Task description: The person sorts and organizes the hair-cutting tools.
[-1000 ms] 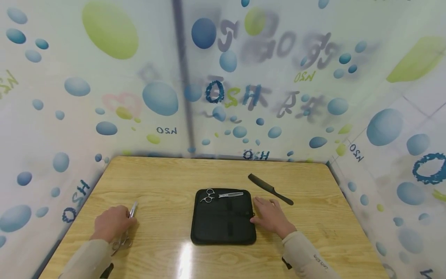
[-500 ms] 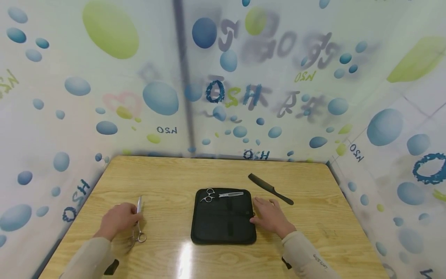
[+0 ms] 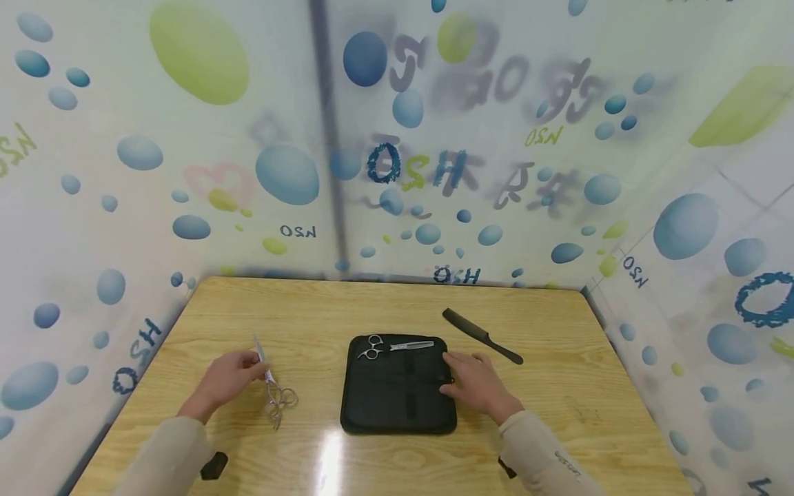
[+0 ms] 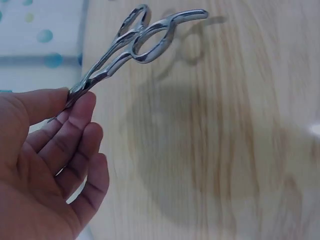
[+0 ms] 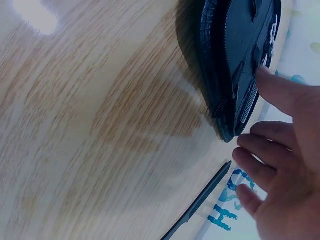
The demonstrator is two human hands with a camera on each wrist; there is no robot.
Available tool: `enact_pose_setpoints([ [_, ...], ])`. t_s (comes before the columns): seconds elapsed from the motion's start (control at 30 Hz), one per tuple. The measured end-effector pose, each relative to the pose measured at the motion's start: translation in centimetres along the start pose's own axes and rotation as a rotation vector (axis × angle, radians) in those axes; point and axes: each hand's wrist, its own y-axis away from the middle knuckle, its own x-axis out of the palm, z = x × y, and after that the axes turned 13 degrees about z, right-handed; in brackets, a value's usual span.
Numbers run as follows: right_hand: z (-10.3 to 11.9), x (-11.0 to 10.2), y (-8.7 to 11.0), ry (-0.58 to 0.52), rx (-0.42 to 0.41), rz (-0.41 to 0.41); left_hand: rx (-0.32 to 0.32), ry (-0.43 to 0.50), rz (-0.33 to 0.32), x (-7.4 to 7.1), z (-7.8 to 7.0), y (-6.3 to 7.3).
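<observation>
My left hand (image 3: 231,377) pinches a pair of silver scissors (image 4: 117,62) between thumb and fingertips, near the blades. Their finger rings point toward me, and a curved finger rest shows in the left wrist view. Below them, a shadow falls on the wooden table. At the right edge of a black zip case (image 3: 378,403) rests my right hand (image 3: 477,381), fingers relaxed, thumb over the case's border. A second pair of silver scissors, thinning scissors (image 3: 412,345), lies across the top of the open case. Elastic loops show on the case's dark lining.
Behind my right hand a black comb (image 3: 474,331) with a handle lies slantwise on the wooden table (image 3: 298,310). Walls with printed blue and green dots (image 3: 285,173) enclose the table's back and sides.
My left hand has moved right and slightly away from me, carrying the scissors nearer the case. My right hand has shifted slightly left onto the case's edge. The case and comb stay put.
</observation>
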Motion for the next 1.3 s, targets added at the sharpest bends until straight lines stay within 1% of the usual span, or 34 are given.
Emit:
enact_pose_setpoints([
  [0.17, 0.6, -0.1, -0.2, 0.031, -0.027, -0.084, 0.02, 0.068, -0.026, 0.7, -1.7, -0.7],
  [0.37, 1.0, 0.0, -0.4, 0.063, -0.052, -0.164, 0.044, 0.176, -0.035, 2.0, -3.5, -2.0],
  [0.53, 1.5, 0.0, -0.4, 0.075, -0.051, -0.186, 0.054, 0.233, -0.049, 3.0, -5.3, -3.1],
  [0.77, 2.2, 0.0, -0.6, 0.098, -0.061, -0.197, 0.094, 0.29, -0.102, 4.4, -8.0, -4.4],
  [0.83, 2.5, 0.0, -0.7, 0.089, -0.066, -0.2, 0.097, 0.322, -0.119, 4.9, -8.6, -4.7],
  [1.0, 3.3, -0.1, -1.0, 0.108, -0.095, -0.227, 0.103, 0.402, -0.147, 6.2, -10.1, -5.3],
  [1.13, 3.9, -0.2, -1.0, 0.114, -0.12, -0.263, 0.102, 0.469, -0.154, 7.4, -11.5, -5.7],
  [1.27, 4.6, -0.3, -1.0, 0.127, -0.135, -0.325, 0.1, 0.545, -0.138, 8.6, -12.9, -6.1],
  [1.3, 4.7, -0.3, -1.0, 0.131, -0.136, -0.339, 0.1, 0.551, -0.137, 8.9, -13.3, -6.2],
])
